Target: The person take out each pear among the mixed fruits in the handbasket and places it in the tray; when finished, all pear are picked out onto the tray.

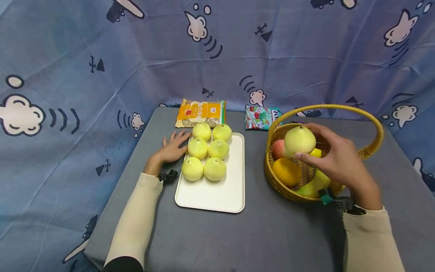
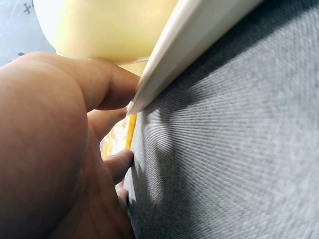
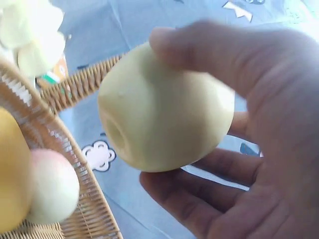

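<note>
My right hand [image 1: 343, 160] holds a round yellow-green pear [image 1: 300, 140] between thumb and fingers, above the wicker basket [image 1: 270, 170]. In the right wrist view, the thumb lies across the pear [image 3: 159, 109] and the fingers support its other side. Inside the basket are an orange [image 1: 286, 172], a reddish peach-like fruit [image 1: 278, 149] and a yellow-green fruit [image 1: 314, 185]. My left hand [image 1: 172, 148] rests at the left edge of the white tray [image 1: 210, 194], fingers extended; its thumb touches the tray rim [image 2: 164, 55]. Several similar pale pears [image 1: 215, 169] stand in paired rows on the tray.
Behind the tray lies an orange-yellow food packet [image 1: 200, 113]. A teal and red packet [image 1: 261, 117] lies left of the basket's tall arched handle [image 1: 326, 107]. Everything stands on a grey cloth-covered table [image 1: 258, 234], with a patterned blue curtain [image 1: 217, 68] behind.
</note>
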Motion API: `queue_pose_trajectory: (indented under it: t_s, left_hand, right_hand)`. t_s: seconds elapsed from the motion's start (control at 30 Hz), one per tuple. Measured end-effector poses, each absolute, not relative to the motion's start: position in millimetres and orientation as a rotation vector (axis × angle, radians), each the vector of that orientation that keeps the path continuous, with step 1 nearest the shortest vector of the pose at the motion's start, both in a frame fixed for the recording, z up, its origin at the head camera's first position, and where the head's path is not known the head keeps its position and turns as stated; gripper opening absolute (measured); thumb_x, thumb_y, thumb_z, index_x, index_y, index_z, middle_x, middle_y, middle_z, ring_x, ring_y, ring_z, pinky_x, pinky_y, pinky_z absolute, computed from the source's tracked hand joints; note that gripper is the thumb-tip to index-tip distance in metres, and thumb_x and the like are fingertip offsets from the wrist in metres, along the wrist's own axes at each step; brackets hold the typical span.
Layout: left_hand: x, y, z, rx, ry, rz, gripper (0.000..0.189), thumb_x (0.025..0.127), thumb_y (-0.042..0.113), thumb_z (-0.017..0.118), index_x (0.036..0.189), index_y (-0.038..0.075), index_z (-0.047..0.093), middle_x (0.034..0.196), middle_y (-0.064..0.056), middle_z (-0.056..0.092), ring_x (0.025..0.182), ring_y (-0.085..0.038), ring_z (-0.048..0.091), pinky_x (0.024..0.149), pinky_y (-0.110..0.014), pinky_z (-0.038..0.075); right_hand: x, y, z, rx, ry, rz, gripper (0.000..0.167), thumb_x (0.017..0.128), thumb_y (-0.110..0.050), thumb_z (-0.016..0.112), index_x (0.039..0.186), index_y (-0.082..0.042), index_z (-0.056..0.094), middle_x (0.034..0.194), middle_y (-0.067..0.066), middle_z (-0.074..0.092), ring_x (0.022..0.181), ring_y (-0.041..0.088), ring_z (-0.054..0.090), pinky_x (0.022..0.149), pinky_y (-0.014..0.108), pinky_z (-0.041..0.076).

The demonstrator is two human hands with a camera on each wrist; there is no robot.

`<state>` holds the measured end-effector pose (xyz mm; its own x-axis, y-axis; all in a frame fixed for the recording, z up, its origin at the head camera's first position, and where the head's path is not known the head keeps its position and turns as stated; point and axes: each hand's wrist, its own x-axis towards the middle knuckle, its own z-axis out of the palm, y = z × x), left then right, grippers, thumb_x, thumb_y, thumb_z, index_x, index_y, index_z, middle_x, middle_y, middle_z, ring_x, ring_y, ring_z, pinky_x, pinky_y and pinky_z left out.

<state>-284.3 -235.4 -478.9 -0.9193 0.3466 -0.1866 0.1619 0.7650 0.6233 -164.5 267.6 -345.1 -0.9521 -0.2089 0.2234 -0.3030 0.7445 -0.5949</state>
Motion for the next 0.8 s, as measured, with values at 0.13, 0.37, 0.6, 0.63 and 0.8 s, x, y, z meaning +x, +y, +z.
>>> queue_pose_trajectory:
  t_s: [0.13,0.37,0.6,0.63,0.8]
  left_hand:
    - [-284.2,-235.1,-478.1,0.396,2.669,0.901,0.067,0.116,0.034,0.045,0.177,0.02,0.022,0.186,-0.015,0.005,0.17,-0.044,-0.014,0.127,-0.073,-0.022]
    - [-283.8,-234.5,-475.6,0.39,2.663,0.91,0.067,0.116,0.035,0.045,0.177,0.019,0.023,0.186,-0.014,0.004,0.17,-0.044,-0.015,0.127,-0.073,-0.022]
    - [-281.0,-233.5,-472.3,0.386,2.66,0.908,0.067,0.116,0.034,0.045,0.177,0.019,0.023,0.186,-0.015,0.004,0.17,-0.045,-0.014,0.127,-0.073,-0.022]
    - [-281.0,-233.4,-472.2,0.385,2.661,0.908,0.067,0.115,0.034,0.045,0.177,0.019,0.023,0.186,-0.015,0.004,0.17,-0.045,-0.014,0.127,-0.073,-0.021]
    - [-282.2,-233.8,-472.6,0.39,2.665,0.9,0.067,0.115,0.035,0.044,0.177,0.018,0.023,0.186,-0.017,0.005,0.17,-0.046,-0.013,0.127,-0.073,-0.02]
  right_hand:
    - [-150.1,256.6,-349.8,0.504,-2.719,1.115,0.081,0.085,-0.014,0.096,0.154,-0.01,0.054,0.141,0.015,0.063,0.11,0.011,0.069,0.09,-0.003,0.045]
    - [-139.2,227.1,-368.4,0.789,-2.614,1.41,0.085,0.081,0.004,0.094,0.156,-0.012,0.058,0.155,0.01,0.059,0.12,0.005,0.066,0.101,0.01,0.053]
    - [-138.3,200.2,-389.0,0.857,-2.663,1.45,0.079,0.085,-0.007,0.095,0.155,-0.015,0.059,0.148,0.007,0.063,0.119,0.017,0.068,0.103,0.016,0.055]
    - [-138.5,195.3,-391.6,0.881,-2.658,1.462,0.078,0.085,-0.007,0.095,0.154,-0.016,0.059,0.146,0.005,0.064,0.117,0.017,0.069,0.103,0.018,0.056]
    - [-138.9,165.4,-403.1,1.005,-2.648,1.53,0.076,0.083,-0.009,0.095,0.15,-0.015,0.059,0.142,0.002,0.066,0.118,0.019,0.068,0.106,0.028,0.06]
